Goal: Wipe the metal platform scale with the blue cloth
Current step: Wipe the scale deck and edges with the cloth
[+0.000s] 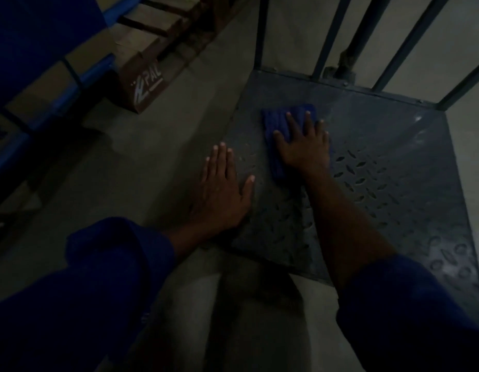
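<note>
The metal platform scale (388, 167) is a dark grey tread plate lying low on the floor, filling the right half of the view. A folded blue cloth (278, 124) lies flat on its far left part. My right hand (305, 146) presses on the cloth with fingers spread and straight. My left hand (222, 189) rests flat with straight fingers on the plate's left edge, partly over the floor. Both forearms come out of dark blue sleeves.
Dark metal railing bars (332, 36) rise from the back edge of the scale. A brown cardboard box (144, 87) with white lettering sits on the floor at the left, under blue shelving (80, 76) holding more boxes. Grey concrete floor (141, 157) lies between.
</note>
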Action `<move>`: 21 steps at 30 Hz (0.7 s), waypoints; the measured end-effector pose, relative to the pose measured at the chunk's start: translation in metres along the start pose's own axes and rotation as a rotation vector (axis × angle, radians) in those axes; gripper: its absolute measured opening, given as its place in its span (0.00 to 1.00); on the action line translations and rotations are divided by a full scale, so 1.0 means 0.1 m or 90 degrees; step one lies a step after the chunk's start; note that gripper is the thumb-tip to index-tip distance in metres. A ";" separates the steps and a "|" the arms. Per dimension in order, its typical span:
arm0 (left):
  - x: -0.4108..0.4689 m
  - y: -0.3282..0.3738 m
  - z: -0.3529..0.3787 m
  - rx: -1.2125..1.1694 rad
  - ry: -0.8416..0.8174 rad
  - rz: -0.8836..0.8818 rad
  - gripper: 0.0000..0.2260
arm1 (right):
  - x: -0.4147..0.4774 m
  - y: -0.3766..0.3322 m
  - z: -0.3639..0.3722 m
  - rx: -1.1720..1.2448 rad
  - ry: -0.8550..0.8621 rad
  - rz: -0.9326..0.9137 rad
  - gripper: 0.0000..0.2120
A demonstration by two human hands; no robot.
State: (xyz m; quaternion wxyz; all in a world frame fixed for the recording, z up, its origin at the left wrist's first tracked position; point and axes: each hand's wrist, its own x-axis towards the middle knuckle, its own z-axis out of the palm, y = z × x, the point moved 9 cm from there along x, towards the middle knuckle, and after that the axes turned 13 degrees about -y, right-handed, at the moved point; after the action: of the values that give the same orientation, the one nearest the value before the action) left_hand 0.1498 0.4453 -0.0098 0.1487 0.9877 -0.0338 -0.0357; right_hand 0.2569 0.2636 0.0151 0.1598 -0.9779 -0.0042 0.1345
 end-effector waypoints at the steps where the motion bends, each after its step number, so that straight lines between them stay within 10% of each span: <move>1: -0.02 -0.01 0.01 -0.007 -0.002 -0.014 0.40 | -0.04 -0.23 0.08 -0.021 -0.003 -0.037 0.32; 6: -0.16 -0.06 0.03 0.019 0.005 0.021 0.39 | -0.62 -0.25 0.42 -0.073 0.036 -0.218 0.33; 13: -0.25 -0.10 0.02 0.050 0.021 0.046 0.39 | 0.11 0.19 -0.07 -0.052 0.025 -0.022 0.34; 21: -0.40 -0.15 0.02 0.009 0.047 0.037 0.41 | -0.01 -0.40 0.24 -0.155 -0.007 -0.293 0.35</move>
State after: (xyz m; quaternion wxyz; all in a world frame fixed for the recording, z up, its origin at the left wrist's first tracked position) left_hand 0.1107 0.4619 -0.0142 0.1436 0.9880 -0.0574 0.0054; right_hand 0.2511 0.3091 0.0055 0.0675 -0.9625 -0.2436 0.0987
